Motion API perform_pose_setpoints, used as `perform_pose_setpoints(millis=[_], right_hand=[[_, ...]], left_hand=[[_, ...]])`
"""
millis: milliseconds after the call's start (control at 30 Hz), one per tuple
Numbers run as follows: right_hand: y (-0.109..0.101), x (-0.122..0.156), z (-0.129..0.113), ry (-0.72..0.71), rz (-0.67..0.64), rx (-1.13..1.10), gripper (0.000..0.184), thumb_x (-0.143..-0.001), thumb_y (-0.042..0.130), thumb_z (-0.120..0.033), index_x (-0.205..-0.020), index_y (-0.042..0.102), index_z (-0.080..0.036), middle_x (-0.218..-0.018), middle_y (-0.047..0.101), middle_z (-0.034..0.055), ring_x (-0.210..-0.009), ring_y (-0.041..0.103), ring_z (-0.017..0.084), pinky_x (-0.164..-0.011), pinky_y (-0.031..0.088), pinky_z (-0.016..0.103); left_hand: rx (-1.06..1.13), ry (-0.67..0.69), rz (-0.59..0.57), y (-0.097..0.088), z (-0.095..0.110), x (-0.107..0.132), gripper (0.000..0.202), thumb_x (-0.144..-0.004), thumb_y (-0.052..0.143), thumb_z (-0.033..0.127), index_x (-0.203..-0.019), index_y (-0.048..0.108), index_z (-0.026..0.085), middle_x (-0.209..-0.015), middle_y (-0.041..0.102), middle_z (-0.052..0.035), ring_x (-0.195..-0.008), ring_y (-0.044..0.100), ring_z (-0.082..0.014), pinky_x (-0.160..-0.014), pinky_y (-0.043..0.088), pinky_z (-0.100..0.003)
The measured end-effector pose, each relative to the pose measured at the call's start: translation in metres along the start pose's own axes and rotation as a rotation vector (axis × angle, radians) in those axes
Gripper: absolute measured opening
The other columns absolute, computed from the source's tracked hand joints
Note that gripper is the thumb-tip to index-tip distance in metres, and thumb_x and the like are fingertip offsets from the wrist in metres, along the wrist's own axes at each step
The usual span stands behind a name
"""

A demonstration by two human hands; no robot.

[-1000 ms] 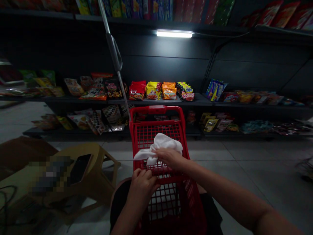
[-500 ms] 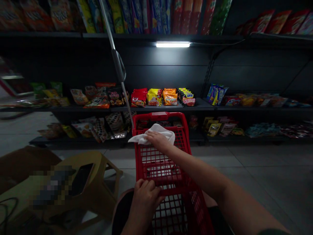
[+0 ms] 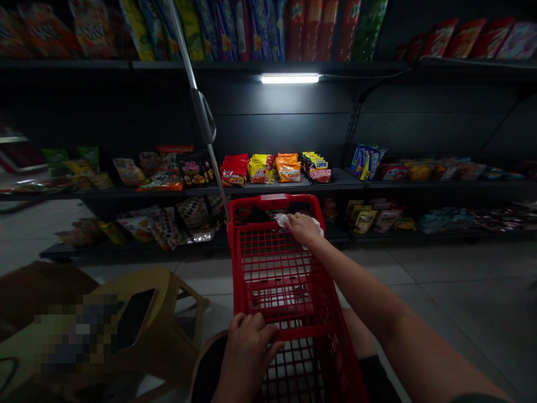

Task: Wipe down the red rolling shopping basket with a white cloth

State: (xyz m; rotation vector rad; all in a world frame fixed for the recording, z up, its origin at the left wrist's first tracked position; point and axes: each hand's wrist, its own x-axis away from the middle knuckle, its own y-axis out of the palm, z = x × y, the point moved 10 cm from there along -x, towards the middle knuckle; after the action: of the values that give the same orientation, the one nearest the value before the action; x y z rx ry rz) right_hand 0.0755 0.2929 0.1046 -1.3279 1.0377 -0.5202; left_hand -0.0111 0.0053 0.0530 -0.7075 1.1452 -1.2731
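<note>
A red plastic shopping basket [image 3: 235, 280] with mesh sides stands tilted before me, between my legs. My left hand [image 3: 250, 350] is closed over its near left rim, fingers curled on the edge. At the far end, my right hand [image 3: 302, 228] presses a white cloth [image 3: 282, 219] onto the top right of the mesh. Most of the cloth lies hidden under the palm and fingers. A thin metal pole [image 3: 188, 61] with a dark grip rises from beside the basket's far left corner.
Dark shelves [image 3: 247, 190] filled with snack packets run across the front, under a lit lamp [image 3: 290, 78]. On the left, a yellowish plastic stool [image 3: 168, 313] bears a phone [image 3: 135, 319] and a blurred-out item. A cardboard box [image 3: 50, 280] sits behind it on the tiled floor.
My right hand has slid the cloth rightward across the basket's far end, and the cloth is now more bunched under it. My left hand keeps its place on the rim.
</note>
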Motion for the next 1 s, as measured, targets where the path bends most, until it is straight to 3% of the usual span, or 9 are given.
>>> perform_pose_setpoints(millis=[100,200,333,500,600,767,867,933,1000], right_hand=[[-0.006,0.017,0.021,0.085,0.023,0.03,0.049,-0.102,0.032,-0.045,-0.142,0.046,-0.021,-0.13,0.059,0.0141,-0.124,0.051,0.027,-0.106,0.033,0.039],[-0.007,0.035,0.012,0.065,0.062,0.0,0.049,-0.102,0.034,-0.037,-0.149,0.037,-0.027,-0.155,0.037,0.0079,-0.143,0.03,0.03,-0.114,0.025,0.046],[0.004,0.076,-0.032,-0.147,-0.046,-0.111,0.047,-0.098,0.037,-0.019,-0.143,0.048,-0.03,-0.158,0.033,0.0036,-0.147,0.025,0.029,-0.115,0.026,0.051],[-0.006,0.163,-0.104,-0.435,-0.113,-0.328,0.043,-0.094,0.044,-0.012,-0.133,0.058,-0.025,-0.143,0.054,0.0058,-0.136,0.044,0.022,-0.113,0.035,0.039],[-0.014,0.19,-0.123,-0.497,-0.113,-0.382,0.045,-0.094,0.048,-0.014,-0.137,0.052,-0.026,-0.139,0.055,0.0058,-0.129,0.05,0.018,-0.109,0.04,0.033],[-0.022,0.142,-0.083,-0.371,0.0,-0.305,0.046,-0.092,0.057,-0.018,-0.137,0.053,-0.027,-0.144,0.049,0.0085,-0.124,0.05,0.023,-0.105,0.041,0.04],[-0.026,0.092,-0.056,-0.301,-0.02,-0.271,0.033,-0.089,0.062,-0.018,-0.12,0.067,-0.025,-0.122,0.061,0.0083,-0.108,0.058,0.023,-0.098,0.045,0.04],[-0.038,0.061,-0.055,-0.292,0.015,-0.349,0.024,-0.091,0.057,-0.016,-0.109,0.072,-0.023,-0.108,0.065,0.0061,-0.101,0.06,0.019,-0.094,0.046,0.032],[-0.055,0.036,-0.066,-0.278,0.145,-0.428,0.027,-0.094,0.051,-0.015,-0.112,0.07,-0.022,-0.112,0.063,0.0061,-0.105,0.059,0.016,-0.095,0.045,0.028]], left_hand=[[0.021,-0.003,-0.046,0.003,0.002,-0.001,0.016,-0.077,0.078,0.033,-0.092,0.073,0.034,-0.086,0.066,0.0037,-0.086,0.061,-0.0171,-0.094,0.032,-0.04],[0.001,0.001,-0.055,0.003,0.004,-0.002,0.015,-0.077,0.078,0.033,-0.091,0.073,0.034,-0.087,0.067,0.0037,-0.087,0.06,-0.0173,-0.095,0.031,-0.04],[-0.024,0.004,-0.041,0.002,0.004,0.0,0.013,-0.078,0.077,0.033,-0.09,0.073,0.033,-0.087,0.067,0.0033,-0.088,0.06,-0.0181,-0.093,0.032,-0.039],[-0.061,-0.017,-0.038,-0.001,0.004,0.004,0.009,-0.079,0.075,0.028,-0.087,0.073,0.031,-0.087,0.067,0.0026,-0.089,0.06,-0.0188,-0.093,0.032,-0.039],[-0.071,-0.023,-0.066,0.0,0.003,0.006,0.003,-0.081,0.072,0.028,-0.084,0.071,0.029,-0.087,0.066,0.0021,-0.09,0.06,-0.019,-0.092,0.032,-0.039],[-0.047,-0.032,-0.057,0.001,0.0,0.005,0.008,-0.081,0.073,0.032,-0.09,0.072,0.033,-0.089,0.067,0.003,-0.091,0.06,-0.0186,-0.093,0.032,-0.04],[-0.029,-0.03,-0.055,0.002,0.0,0.002,0.01,-0.08,0.075,0.033,-0.09,0.072,0.033,-0.088,0.066,0.0032,-0.089,0.06,-0.0179,-0.094,0.032,-0.04],[-0.015,-0.027,-0.06,0.003,0.0,0.0,0.012,-0.079,0.075,0.033,-0.091,0.073,0.033,-0.087,0.066,0.0033,-0.088,0.061,-0.0174,-0.094,0.032,-0.04],[-0.004,-0.028,-0.071,0.004,0.0,0.0,0.012,-0.079,0.075,0.034,-0.091,0.073,0.034,-0.088,0.067,0.0036,-0.09,0.061,-0.0174,-0.094,0.032,-0.039]])
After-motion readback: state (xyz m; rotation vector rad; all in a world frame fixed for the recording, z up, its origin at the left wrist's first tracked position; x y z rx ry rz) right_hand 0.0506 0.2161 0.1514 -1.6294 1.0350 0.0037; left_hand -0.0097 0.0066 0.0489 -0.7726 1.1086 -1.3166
